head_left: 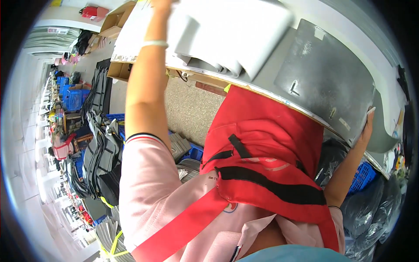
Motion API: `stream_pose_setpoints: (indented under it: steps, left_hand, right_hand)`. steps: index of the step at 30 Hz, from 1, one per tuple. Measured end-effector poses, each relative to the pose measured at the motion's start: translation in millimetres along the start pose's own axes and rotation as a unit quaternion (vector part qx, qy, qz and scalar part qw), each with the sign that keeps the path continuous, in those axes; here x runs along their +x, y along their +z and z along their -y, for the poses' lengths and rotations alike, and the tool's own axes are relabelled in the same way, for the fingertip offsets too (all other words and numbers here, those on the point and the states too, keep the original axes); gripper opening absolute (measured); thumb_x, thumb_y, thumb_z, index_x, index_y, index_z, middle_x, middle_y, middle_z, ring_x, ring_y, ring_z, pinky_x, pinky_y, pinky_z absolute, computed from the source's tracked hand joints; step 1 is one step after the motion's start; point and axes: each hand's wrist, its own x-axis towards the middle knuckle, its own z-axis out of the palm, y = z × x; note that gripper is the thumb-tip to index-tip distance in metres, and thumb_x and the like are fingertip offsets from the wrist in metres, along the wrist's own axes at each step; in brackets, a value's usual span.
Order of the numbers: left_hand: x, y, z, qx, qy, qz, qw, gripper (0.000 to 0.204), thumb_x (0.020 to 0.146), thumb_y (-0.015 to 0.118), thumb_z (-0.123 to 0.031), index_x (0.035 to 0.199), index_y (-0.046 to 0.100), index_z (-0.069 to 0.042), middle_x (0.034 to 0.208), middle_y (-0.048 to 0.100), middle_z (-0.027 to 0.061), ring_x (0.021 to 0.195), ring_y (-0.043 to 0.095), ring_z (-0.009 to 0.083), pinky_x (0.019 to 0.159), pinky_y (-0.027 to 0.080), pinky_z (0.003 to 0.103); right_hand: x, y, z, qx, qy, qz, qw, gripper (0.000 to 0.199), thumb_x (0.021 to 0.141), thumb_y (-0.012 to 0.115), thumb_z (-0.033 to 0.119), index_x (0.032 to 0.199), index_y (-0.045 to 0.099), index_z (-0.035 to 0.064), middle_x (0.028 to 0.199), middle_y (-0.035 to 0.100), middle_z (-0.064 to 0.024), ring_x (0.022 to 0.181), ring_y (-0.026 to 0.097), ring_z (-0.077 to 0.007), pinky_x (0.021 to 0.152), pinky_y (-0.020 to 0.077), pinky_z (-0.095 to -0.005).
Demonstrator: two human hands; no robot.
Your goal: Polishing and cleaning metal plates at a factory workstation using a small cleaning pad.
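My left arm reaches up to the top edge, a pale band round the wrist. Only a blurred part of my left hand (162, 3) shows there, at the large white sheets (235, 30) on the table; its fingers are cut off. On the right, a dark grey board (327, 74) with a slot and pale worn patches lies on the tabletop. Against its right edge rests my right hand (366, 127), fingers stretched out along the edge. The near ends of the white sheets curl over in folds beside the board.
The table's front edge (279, 101) runs in front of my red apron (262, 126). Bundled grey strips (102, 148) and blue crates (74, 97) stand on the left. Black plastic bags (362, 209) and a blue basket (363, 177) are at the lower right. An open cardboard box (117, 21) is at upper left.
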Motion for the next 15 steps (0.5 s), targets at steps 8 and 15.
stream_pose_setpoints:
  steps: [8, 15]
  left_hand:
    - [-185, -30, 96, -0.211, -0.46, 0.154, 0.849, 0.041, 0.086, 0.073, -0.033, 0.069, 0.068, 0.003, 0.06, 0.064, 0.0132, 0.049, 0.061, 0.0202, 0.055, 0.053, 0.037]
    - [-216, -15, 94, -0.399, -0.615, 0.138, 0.666, 0.046, 0.091, 0.072, -0.034, 0.096, 0.066, 0.011, 0.077, 0.069, 0.0185, 0.064, 0.064, 0.0305, 0.069, 0.055, 0.043]
  right_hand:
    - [4, -17, 16, -0.1, -0.011, -0.039, 0.994, 0.056, 0.105, 0.056, 0.029, 0.152, 0.041, 0.0038, 0.149, 0.049, -0.0102, 0.132, 0.05, -0.0232, 0.112, 0.0407, -0.0358]
    - [25, -59, 33, -0.287, -0.032, -0.061, 0.955, 0.059, 0.104, 0.057, 0.034, 0.152, 0.042, 0.0031, 0.151, 0.048, -0.008, 0.134, 0.05, -0.0213, 0.115, 0.0357, -0.0325]
